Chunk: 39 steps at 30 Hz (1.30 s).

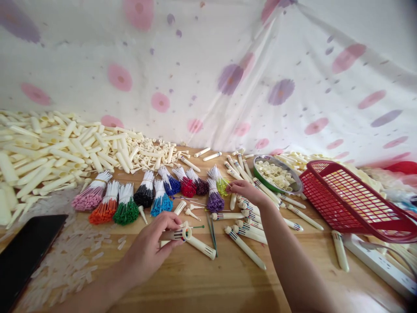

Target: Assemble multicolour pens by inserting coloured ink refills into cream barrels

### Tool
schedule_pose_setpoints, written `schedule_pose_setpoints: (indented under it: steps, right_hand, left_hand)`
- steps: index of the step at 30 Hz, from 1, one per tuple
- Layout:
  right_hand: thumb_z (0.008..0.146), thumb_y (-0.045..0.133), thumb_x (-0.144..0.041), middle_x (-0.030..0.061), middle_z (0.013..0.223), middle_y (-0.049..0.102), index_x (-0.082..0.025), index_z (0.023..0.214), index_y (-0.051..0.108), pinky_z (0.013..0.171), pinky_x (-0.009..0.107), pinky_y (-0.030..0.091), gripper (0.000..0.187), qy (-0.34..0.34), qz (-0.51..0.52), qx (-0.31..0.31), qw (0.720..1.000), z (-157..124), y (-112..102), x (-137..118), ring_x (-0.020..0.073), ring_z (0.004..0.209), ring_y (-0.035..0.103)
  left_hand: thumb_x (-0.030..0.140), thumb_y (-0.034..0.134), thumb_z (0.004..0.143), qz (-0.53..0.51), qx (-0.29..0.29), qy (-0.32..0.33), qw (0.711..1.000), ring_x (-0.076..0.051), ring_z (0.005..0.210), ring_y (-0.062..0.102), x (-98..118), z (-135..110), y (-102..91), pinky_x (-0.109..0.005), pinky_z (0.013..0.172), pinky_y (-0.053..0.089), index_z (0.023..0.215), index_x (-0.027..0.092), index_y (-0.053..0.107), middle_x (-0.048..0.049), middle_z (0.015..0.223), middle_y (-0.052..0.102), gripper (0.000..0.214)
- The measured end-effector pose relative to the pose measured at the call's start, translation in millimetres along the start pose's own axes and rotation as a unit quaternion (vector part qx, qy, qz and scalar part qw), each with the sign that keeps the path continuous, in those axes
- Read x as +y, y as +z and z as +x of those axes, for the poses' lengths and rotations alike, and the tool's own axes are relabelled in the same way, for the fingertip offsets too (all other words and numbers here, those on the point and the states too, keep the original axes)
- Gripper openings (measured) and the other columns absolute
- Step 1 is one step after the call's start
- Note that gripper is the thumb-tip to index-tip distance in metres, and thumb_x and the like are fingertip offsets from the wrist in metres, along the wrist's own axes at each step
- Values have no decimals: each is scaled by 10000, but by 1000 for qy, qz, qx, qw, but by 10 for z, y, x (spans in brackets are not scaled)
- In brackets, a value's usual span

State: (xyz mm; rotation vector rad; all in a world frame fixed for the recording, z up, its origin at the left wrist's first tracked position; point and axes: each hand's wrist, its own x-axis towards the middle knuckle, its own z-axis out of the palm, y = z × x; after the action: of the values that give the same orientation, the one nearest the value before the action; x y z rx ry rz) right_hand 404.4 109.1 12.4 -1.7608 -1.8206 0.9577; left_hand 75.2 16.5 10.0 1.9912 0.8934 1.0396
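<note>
My left hand is wrapped round a cream multi-colour pen barrel, its open ring end facing right and coloured bits showing in its slots. A green-tipped refill lies just beyond it. Over by the yellow-green refill bundle, my right hand has its fingertips pinched together at the bundle's right edge; what is between them is too small to make out. Beside that stands a purple bundle. Further left are red, light blue, black, green, orange and pink bundles.
Cream barrels are heaped at the left, near a black phone and scattered clear tubes. Filled pens lie around my right forearm. A green-rimmed bowl, red basket and power strip stand rightward.
</note>
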Motion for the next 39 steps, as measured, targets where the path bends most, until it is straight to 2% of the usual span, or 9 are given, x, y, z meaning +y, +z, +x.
schedule_pose_setpoints:
  steps: [3,6,9,11,13,15,20,28,39]
  right_hand:
    - [752,486,-307,75,815,674,-166,729,622,727,313,486,197,-5,36,-23,999,-81,-60,-47,188,795,622]
    - [751,530,-343,74,812,653,-180,660,572,699,320,477,192,-12,39,-4,999,-183,-105,-154,192,771,600]
    - [764,565,-404,43,757,599,-198,627,506,631,306,443,255,-25,27,33,999,-345,-79,-342,162,672,533]
    - [797,534,-456,15,676,557,-204,663,525,581,282,422,285,-46,36,19,998,-483,14,-500,143,617,501]
    - [835,489,-472,16,652,568,-198,676,545,552,264,423,322,-97,109,-81,986,-620,172,-655,129,587,513]
    - [846,495,-449,10,582,573,-190,631,528,481,233,387,338,-129,201,-183,954,-729,370,-777,104,509,492]
    - [817,521,-359,-14,477,547,-181,535,459,387,175,311,338,-102,292,-310,899,-826,760,-903,64,405,455]
    - [765,497,-268,-32,438,534,-184,513,439,364,152,299,272,-84,316,-323,888,-768,840,-904,49,372,434]
    - [775,518,-290,-48,419,513,-184,519,426,345,146,290,292,-68,362,-338,866,-751,914,-872,52,363,474]
  left_hand:
    - [163,576,797,27,19,-28,999,-183,810,676,-68,-109,-91,-237,591,572,859,232,523,-58,947,644,107]
    - [180,576,801,39,38,-48,997,-183,796,686,-127,-187,-151,-184,467,541,853,238,530,-51,945,642,91]
    - [182,576,798,82,63,-27,994,-187,800,689,-185,-231,-195,-194,485,550,845,237,540,-45,924,647,80]
    - [188,574,797,120,77,-11,990,-190,798,692,-219,-251,-228,-206,507,556,830,231,543,-46,918,664,62]
    - [186,563,799,161,88,10,983,-192,790,696,-244,-271,-266,-228,540,564,823,228,548,-47,907,688,50]
    - [164,555,791,202,96,39,974,-191,777,701,-255,-292,-305,-262,614,571,827,229,558,-39,884,712,74]
    - [106,542,790,235,93,76,965,-181,799,710,-242,-327,-330,-282,711,558,875,224,551,-35,885,739,146]
    - [70,529,764,230,94,75,966,-177,766,711,-246,-365,-248,-290,693,548,855,218,548,-27,859,750,175]
    - [96,522,803,245,106,68,961,-199,833,716,-222,-397,-230,-325,716,557,826,219,481,-75,917,757,132]
